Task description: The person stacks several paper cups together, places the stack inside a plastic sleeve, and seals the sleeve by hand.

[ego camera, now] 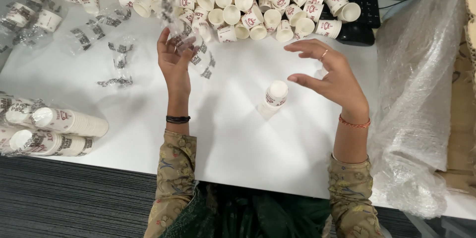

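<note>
One small stack of cups (274, 98) stands by your open right hand (333, 77); your left hand (173, 59) fingers pinch the clear wrapper (196, 50), peeling it off.

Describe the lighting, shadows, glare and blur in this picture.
Head view: even overhead light on the white table; soft shadows beside the left hand, the right hand and the small cup stack; glare on the clear wrapper and the plastic sheet; slight wide-angle bending at the edges; the focus is mostly sharp.
</note>
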